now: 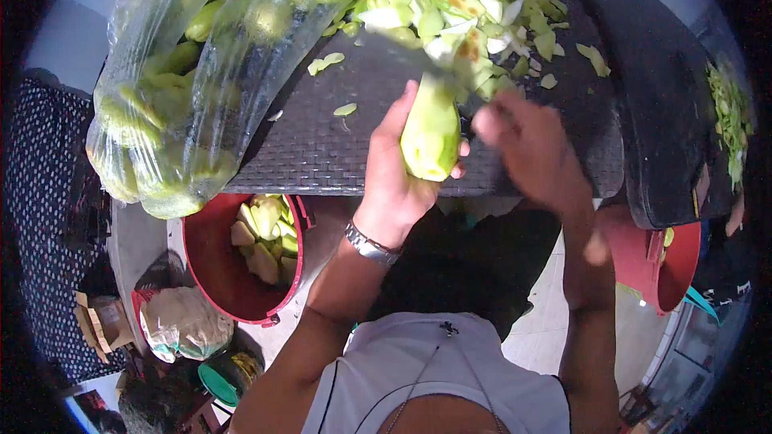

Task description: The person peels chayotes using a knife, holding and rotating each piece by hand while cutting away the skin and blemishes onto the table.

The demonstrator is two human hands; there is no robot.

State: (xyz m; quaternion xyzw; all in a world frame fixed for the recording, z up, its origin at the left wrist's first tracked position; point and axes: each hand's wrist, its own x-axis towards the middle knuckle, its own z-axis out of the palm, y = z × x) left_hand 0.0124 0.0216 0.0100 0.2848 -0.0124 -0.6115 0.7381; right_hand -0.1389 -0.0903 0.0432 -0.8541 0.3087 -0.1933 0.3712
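My left hand (398, 149) is closed around a pale green, elongated fruit (432, 138), which looks peeled and is held upright above the table's near edge. A wristwatch (371, 246) circles the left wrist. To the right of the fruit, my right hand (523, 133) is blurred by motion, its fingers curled around what seems to be a knife handle. A smeared dark knife blade (402, 55) crosses the fruit's top end. Beyond both hands lies a heap of green peelings (474, 12) with white and brown-spotted pieces.
A clear plastic bag (161, 128) of green fruits overhangs the dark woven table (314, 153) at left. Below is a red bucket (241, 301) holding pale peeled pieces; another red bucket (655, 265) stands at right. A black chair (651, 104) and a tied sack (186, 323) are nearby.
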